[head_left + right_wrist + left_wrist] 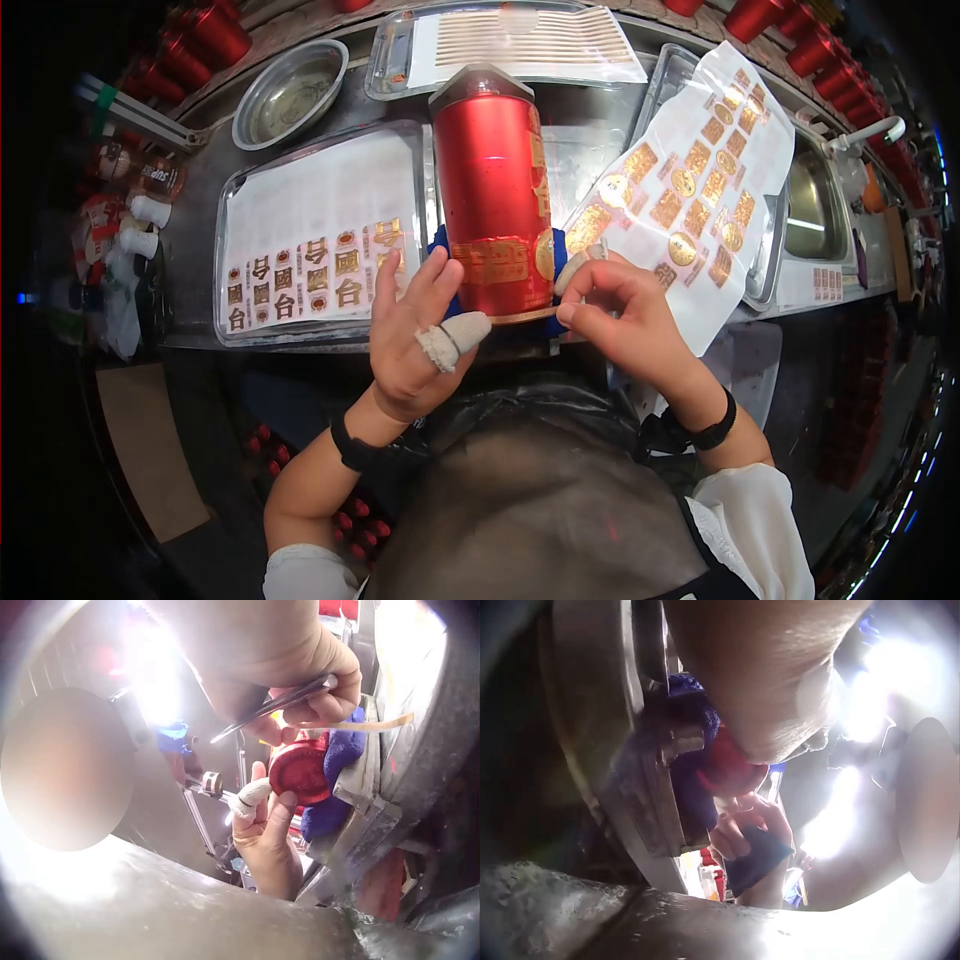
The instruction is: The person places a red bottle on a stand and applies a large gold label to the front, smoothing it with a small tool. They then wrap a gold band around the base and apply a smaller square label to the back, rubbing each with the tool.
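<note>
A red bottle [485, 190] with gold lettering lies on a blue cloth [437, 240], its round base towards the person. My left hand [415, 320] is at the left of the base, fingers fairly straight, a white cloth cover on one digit. In the right wrist view its fingertips touch the red base [300, 772]. My right hand [625, 315] is curled at the right of the base and holds a slim metal tool like tweezers [281, 705]. A thin tan-gold strip [515, 316] runs along the base edge, its end by the right fingertips.
A tray [225, 240] with a sheet of gold letter stickers stands at left, another sticker sheet [690, 190] at right. Behind are a sheet of tan strips [530, 45] and a metal bowl [290, 95]. A sink [815, 210] is at far right. Several red bottles stand around.
</note>
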{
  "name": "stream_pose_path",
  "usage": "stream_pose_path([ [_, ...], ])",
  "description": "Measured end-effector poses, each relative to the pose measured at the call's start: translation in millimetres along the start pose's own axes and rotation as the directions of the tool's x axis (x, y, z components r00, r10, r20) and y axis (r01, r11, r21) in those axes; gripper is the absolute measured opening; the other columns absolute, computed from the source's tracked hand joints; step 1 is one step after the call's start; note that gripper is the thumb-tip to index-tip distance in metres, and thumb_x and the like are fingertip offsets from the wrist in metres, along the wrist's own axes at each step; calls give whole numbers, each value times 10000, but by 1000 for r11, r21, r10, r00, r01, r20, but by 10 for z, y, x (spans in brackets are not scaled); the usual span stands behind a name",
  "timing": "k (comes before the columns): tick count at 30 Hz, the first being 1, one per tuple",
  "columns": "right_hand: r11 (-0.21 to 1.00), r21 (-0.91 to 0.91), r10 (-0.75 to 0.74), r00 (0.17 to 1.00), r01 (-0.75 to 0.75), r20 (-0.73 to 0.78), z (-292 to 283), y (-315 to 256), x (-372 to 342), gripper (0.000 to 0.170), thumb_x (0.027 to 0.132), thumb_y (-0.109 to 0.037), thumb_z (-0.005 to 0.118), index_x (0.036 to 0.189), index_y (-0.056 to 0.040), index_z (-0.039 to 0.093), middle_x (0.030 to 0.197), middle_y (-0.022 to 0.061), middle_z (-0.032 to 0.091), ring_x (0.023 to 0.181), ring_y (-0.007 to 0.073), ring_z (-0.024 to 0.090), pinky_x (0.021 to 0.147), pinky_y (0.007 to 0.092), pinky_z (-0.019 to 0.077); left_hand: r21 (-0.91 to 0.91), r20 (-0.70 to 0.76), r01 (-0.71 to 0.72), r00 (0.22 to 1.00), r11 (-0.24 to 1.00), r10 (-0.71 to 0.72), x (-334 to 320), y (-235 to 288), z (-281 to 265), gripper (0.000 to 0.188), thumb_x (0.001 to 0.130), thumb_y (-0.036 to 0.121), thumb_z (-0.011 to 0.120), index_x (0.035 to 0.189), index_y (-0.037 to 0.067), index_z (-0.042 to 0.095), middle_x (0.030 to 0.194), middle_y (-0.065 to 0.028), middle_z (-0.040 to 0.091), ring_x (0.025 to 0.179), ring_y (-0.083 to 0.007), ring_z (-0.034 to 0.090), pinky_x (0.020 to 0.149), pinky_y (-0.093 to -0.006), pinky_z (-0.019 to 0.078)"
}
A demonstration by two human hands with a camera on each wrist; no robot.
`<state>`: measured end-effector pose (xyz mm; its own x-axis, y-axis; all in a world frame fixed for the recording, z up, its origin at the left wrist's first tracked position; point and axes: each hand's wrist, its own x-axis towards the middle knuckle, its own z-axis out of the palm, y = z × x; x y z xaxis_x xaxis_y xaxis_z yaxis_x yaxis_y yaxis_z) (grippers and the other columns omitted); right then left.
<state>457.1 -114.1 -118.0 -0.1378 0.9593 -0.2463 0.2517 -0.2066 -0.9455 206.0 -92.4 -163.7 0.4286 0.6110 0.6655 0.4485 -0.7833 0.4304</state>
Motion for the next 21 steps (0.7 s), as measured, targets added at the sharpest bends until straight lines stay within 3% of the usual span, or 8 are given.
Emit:
stream_pose_path([
  [1, 999, -36, -14, 1000, 14, 7, 2, 4, 9, 81, 868, -56, 701, 852, -12, 635, 898, 13, 589, 759, 66, 598, 691, 215, 510, 22, 24, -23, 999, 999, 22, 22, -1, -9, 310, 722, 40, 777, 1013, 136, 730, 1350, -205, 623, 1273, -430, 577, 1086, -650, 343],
  [4, 997, 67, 38, 999, -37, -12, 38, 21, 20, 82, 828, -90, 722, 820, -41, 657, 874, 19, 553, 706, 78, 495, 666, 233, 422, 80, 95, -79, 993, 994, 71, 144, 42, -58, 252, 740, 99, 778, 982, 156, 736, 1334, -167, 645, 1278, -443, 568, 1094, -648, 316],
  [6, 998, 51, 30, 999, -29, -14, 49, 45, 24, 80, 831, -88, 721, 821, -42, 657, 872, 18, 553, 710, 76, 495, 665, 232, 422, 104, 138, -111, 986, 988, 96, 273, 104, -54, 254, 724, 92, 805, 957, 161, 732, 1312, -154, 662, 1286, -458, 557, 1124, -638, 280],
  [10, 999, 39, -4, 1000, 5, -26, 68, 39, 48, 85, 832, -95, 725, 823, -44, 657, 868, 17, 558, 723, 80, 496, 666, 232, 421, 141, 185, -202, 967, 969, 175, 467, 149, 59, 70, 787, 180, 714, 852, 186, 738, 1286, -127, 681, 1306, -468, 535, 1131, -652, 270],
  [13, 1000, 30, -4, 1000, 4, -3, 59, 13, 52, 93, 831, -101, 733, 823, -46, 658, 879, 17, 574, 729, 78, 494, 662, 234, 420, 80, 64, -82, 995, 993, 77, 289, 51, 85, 124, 740, 185, 762, 806, 169, 658, 1315, -114, 668, 1321, -462, 521, 1084, -675, 316],
  [16, 992, -99, -84, 996, 84, 0, 67, -41, 21, 98, 827, -104, 738, 822, -47, 658, 884, 14, 590, 724, 76, 492, 657, 228, 420, -81, -19, 40, 999, 996, -42, 83, -17, 78, 271, 700, 31, 820, 918, 142, 704, 1348, -185, 631, 1319, -455, 527, 1088, -681, 310],
  [20, 998, 53, 17, 1000, -18, 8, 42, -89, 8, 91, 823, -97, 735, 820, -47, 659, 848, 6, 588, 683, 74, 471, 640, 231, 413, -86, -22, 93, 995, 992, -95, -69, -61, 23, 328, 707, 4, 813, 990, 143, 722, 1364, -204, 615, 1319, -434, 536, 1095, -678, 308],
  [21, 1000, 8, -29, 1000, 29, 2, 34, -126, -15, 86, 825, -88, 731, 819, -42, 658, 843, 7, 589, 669, 66, 474, 631, 229, 416, -87, -15, 97, 995, 991, -99, -89, -61, 16, 338, 709, 4, 811, 1004, 145, 726, 1368, -204, 612, 1320, -430, 537, 1095, -677, 308],
])
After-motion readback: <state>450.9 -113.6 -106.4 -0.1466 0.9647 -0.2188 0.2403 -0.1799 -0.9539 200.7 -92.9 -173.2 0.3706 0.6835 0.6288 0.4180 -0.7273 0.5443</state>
